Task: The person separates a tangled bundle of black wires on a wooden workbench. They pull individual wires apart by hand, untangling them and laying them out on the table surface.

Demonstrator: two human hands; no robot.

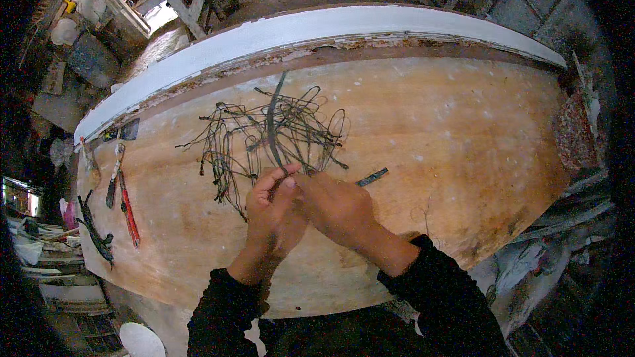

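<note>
A long, narrow dark strip [272, 122] rises from between my hands and stretches away over a tangle of thin black cords [228, 139]. My left hand [274, 215] pinches its near end between thumb and fingers. Pressed up against it, my right hand [340, 208] is closed at the same end, its fingertips mostly hidden behind the knuckles. The cords lie in loose loops on the wooden board, with small knots or lumps along them. Just beyond my right knuckles lies a short dark blue strip [374, 176].
The pale wooden board [463, 139] has a white-painted beam [331, 23] along its far edge. At the left lie a red-handled tool [128, 211], a slim dark-ended tool [115, 175] and dark crumpled strips [96, 231]. A white round object [141, 340] sits below the board, lower left.
</note>
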